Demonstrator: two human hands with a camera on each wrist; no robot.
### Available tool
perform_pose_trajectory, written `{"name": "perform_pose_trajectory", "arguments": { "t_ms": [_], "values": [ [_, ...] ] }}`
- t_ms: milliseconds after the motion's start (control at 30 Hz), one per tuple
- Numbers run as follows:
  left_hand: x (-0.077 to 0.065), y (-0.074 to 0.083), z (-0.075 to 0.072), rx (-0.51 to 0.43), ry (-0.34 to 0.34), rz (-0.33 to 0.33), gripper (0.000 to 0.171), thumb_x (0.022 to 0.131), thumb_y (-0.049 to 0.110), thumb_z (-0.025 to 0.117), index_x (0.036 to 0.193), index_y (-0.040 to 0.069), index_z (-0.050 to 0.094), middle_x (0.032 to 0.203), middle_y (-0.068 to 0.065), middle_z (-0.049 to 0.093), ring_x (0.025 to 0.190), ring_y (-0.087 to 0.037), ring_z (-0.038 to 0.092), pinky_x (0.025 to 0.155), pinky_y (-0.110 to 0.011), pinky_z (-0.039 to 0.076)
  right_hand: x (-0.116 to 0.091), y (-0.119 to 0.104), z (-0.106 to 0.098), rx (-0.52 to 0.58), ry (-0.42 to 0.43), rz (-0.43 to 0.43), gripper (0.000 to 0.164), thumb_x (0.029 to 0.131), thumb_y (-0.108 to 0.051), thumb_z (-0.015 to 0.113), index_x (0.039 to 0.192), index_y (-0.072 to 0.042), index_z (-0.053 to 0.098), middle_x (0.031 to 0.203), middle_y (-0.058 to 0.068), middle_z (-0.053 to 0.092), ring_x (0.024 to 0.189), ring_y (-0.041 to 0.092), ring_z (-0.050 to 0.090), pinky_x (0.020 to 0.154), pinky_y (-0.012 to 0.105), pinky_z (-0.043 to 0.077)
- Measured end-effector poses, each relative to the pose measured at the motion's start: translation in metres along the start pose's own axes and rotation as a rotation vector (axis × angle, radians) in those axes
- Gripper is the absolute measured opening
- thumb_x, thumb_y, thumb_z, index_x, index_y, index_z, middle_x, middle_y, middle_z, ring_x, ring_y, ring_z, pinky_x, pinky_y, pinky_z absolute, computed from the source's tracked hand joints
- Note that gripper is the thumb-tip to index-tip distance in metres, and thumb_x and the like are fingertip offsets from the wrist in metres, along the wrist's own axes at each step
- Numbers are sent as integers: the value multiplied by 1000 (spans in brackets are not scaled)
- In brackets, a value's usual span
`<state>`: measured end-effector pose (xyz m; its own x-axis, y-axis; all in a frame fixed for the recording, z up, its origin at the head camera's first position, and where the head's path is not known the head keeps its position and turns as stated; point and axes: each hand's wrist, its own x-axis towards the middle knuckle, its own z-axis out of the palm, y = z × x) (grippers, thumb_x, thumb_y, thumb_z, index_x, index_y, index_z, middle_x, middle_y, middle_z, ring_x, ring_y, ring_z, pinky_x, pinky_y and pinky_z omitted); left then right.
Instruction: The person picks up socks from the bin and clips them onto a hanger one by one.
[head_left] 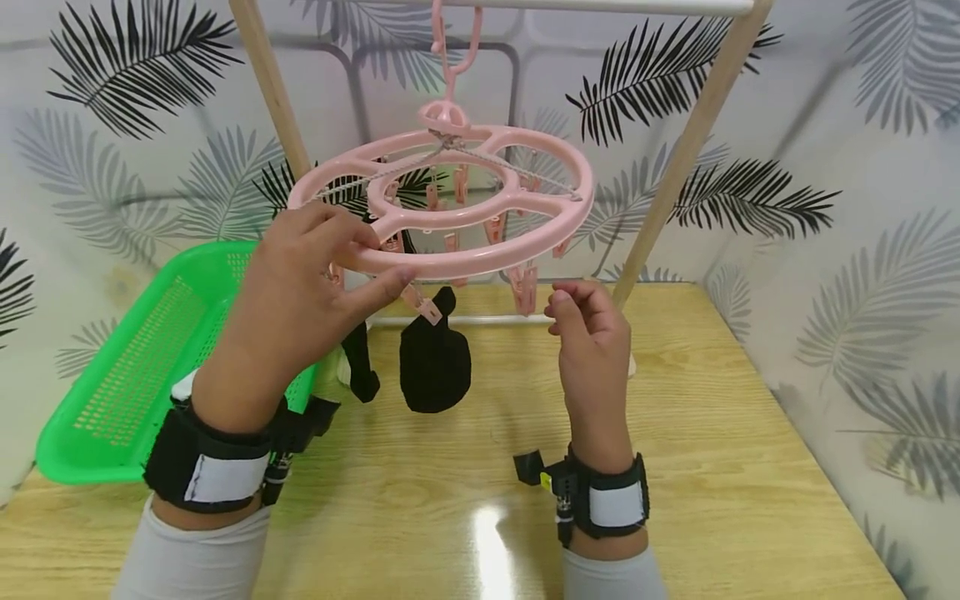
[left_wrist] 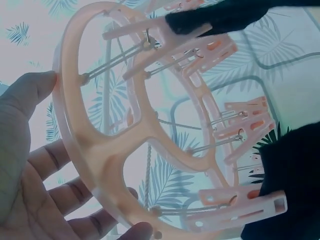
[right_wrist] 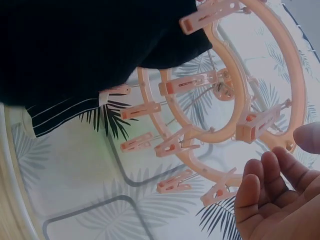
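Note:
A pink round clip hanger (head_left: 465, 265) hangs by its hook, with small pink clothespins (head_left: 525, 290) dangling beneath it. My left hand (head_left: 288, 287) grips the ring's near left rim, thumb on the near side and fingers over the top. A black cloth piece, perhaps a sock, (head_left: 435, 367) hangs from a clothespin at the front. Left of it hangs a second, narrow black piece (head_left: 362, 367). My right hand (head_left: 596, 354) is raised just right of a front clothespin. Its fingers are loosely bent and hold nothing in the right wrist view, where a dark striped cloth (right_wrist: 65, 115) also shows.
A green perforated basket (head_left: 63, 446) stands at the left of the wooden table (head_left: 720, 475). The hanger's hook (head_left: 450, 67) goes over a white bar (head_left: 585, 7) between two wooden posts (head_left: 693, 150). Leaf-patterned cloth (head_left: 862, 275) lines the back and right side.

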<state>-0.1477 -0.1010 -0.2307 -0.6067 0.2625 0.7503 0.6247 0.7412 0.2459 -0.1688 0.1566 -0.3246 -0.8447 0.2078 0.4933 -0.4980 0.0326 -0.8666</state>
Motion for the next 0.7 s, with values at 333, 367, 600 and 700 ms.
{"name": "perform_pose_trajectory", "arguments": {
  "t_ms": [333,367,600,700],
  "values": [
    [0,-6,0,-44,-80,-40,32,81,26,84,92,-1,72,94,-13,67,86,-29,58,74,-44,49,-1,2,10,-8,-126,54,33,101,-18,56,129,1,56,120,8,58,110,19,53,90,33,46],
    [0,-7,0,-49,-83,-40,31,81,26,83,91,-1,71,94,-13,67,87,-29,58,74,-44,48,1,2,11,-1,-138,60,36,101,-20,56,131,-1,55,121,8,58,111,18,52,92,34,46],
    [3,-19,-3,-71,-63,32,25,78,19,82,86,0,67,89,-10,65,83,-27,56,72,-39,44,26,9,13,138,-314,56,34,101,-21,50,126,1,56,103,8,59,95,24,53,90,38,45],
    [5,-24,-4,-85,-74,61,25,77,18,82,85,1,66,88,-10,64,82,-26,55,72,-38,43,34,11,9,167,-420,87,25,102,-17,50,116,1,59,91,4,59,88,22,54,86,36,47]
  ]
}}
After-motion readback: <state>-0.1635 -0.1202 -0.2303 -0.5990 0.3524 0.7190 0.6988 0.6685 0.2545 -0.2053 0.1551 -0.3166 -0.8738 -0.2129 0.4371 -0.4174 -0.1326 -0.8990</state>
